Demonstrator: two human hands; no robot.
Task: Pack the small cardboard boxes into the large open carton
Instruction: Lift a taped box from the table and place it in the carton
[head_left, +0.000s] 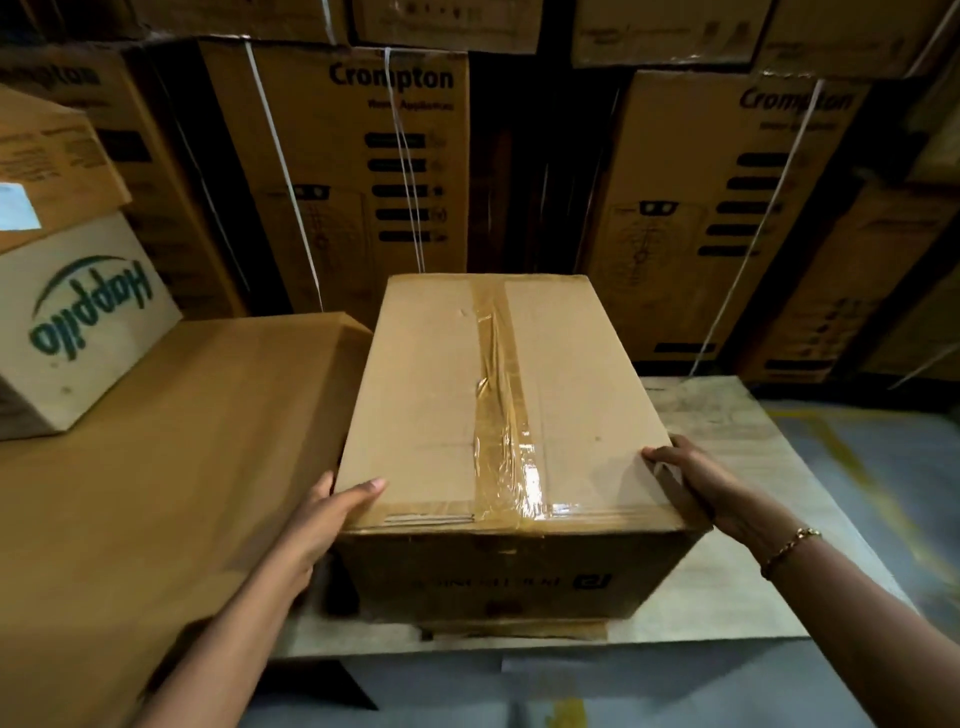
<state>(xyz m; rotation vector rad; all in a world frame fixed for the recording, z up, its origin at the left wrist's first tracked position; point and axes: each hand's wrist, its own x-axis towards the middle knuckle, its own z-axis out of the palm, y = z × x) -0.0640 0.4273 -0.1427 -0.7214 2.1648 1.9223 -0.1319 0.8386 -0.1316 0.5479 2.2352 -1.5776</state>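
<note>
A brown cardboard carton stands in the middle of the view, its top flaps closed and sealed with a shiny strip of clear tape down the centre. My left hand grips its near left corner, thumb on top and fingers down the side. My right hand holds the near right corner the same way; a gold bracelet is on that wrist. The carton rests on a pale wooden board. No small boxes and no open carton are visible.
A large flat cardboard surface lies at left, touching the carton's side. A white "Happilo" box sits on it with a brown box on top. Tall strapped "Crompton" cartons wall the back. Grey floor with yellow lines lies at right.
</note>
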